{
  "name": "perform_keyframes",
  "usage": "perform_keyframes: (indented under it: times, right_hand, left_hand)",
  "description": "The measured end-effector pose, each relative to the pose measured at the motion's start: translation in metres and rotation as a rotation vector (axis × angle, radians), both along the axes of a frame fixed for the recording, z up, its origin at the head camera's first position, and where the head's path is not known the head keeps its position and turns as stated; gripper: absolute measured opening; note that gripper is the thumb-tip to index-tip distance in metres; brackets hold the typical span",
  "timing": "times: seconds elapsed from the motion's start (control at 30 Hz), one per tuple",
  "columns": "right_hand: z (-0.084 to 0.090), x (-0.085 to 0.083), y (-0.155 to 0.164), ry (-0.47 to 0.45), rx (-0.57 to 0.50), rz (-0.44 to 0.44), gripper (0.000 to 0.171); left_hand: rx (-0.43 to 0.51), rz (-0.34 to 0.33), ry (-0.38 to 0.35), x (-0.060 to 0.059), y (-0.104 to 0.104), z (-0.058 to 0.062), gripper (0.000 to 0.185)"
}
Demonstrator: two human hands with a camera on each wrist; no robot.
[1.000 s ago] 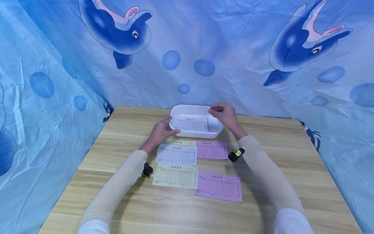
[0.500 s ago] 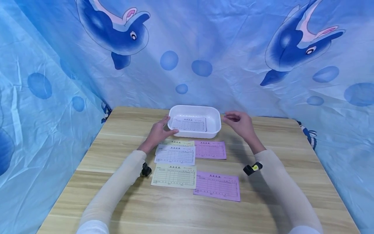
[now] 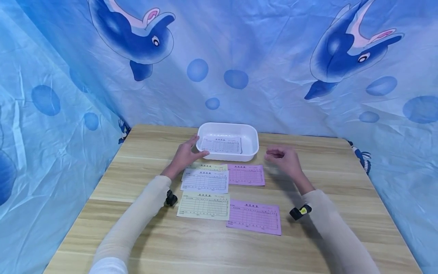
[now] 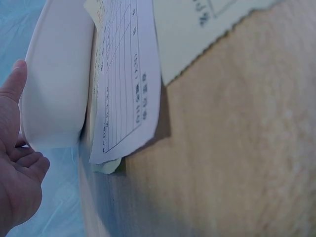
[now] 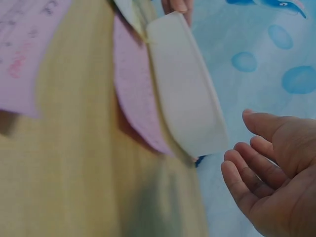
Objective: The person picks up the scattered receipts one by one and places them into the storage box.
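Curled round the near-left corner of the white tray [image 3: 236,156] with the left grip [image 3: 184,155], pressing with the thumb near the front rim and with the fingers at the end wall; probably meant to brace a light tray against sliding; hanging loosely with the right grip [image 3: 282,160], with fingers bent, thumb apart and nothing pinched, over the desk [image 3: 212,247] just beyond the tray's right end; perhaps held there to be close to tray and paper alike; closed in behind by a blue backdrop [image 3: 287,106], likely hung to screen off the surroundings; spread below it with the wood-grained desk, broad enough to lay everything in plain sight; placed near the desk's far edge with the tray, perhaps to leave the nearer part for loose paper; laid flat inside the tray, towards its left, with an inner white slip [image 3: 220,145], or maybe a small stack, hard to tell; likely put there to be kept apart from the rest; arranged before the tray in two rough rows with the other printed slips, maybe to part them by colour; farther off, mostly covering a far yellow slip [image 3: 212,167] with an outer white slip [image 3: 205,182], and just beside these, with a far pink slip [image 3: 245,175]; nearer, overlapping slightly at the edge, with a near yellow slip [image 3: 204,205] and a near pink slip [image 3: 254,217].
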State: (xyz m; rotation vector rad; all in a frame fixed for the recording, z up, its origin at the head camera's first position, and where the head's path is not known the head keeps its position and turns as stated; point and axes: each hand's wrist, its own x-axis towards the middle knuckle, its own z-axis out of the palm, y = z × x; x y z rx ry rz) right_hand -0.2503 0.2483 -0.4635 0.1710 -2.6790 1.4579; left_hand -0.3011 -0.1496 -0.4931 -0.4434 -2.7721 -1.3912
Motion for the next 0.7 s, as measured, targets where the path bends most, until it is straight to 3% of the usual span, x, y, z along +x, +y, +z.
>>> perform_keyframes:
  times: [0.4, 0.7]
  right_hand:
    - [-0.034, 0.01, -0.005, -0.094, 0.052, 0.022, 0.043]
    - [-0.043, 0.013, -0.012, -0.097, 0.062, 0.002, 0.046]
  left_hand:
    - [-0.004, 0.001, 0.004, 0.0, 0.001, 0.0, 0.103]
    - [0.003, 0.003, 0.0, -0.001, 0.001, 0.0, 0.103]
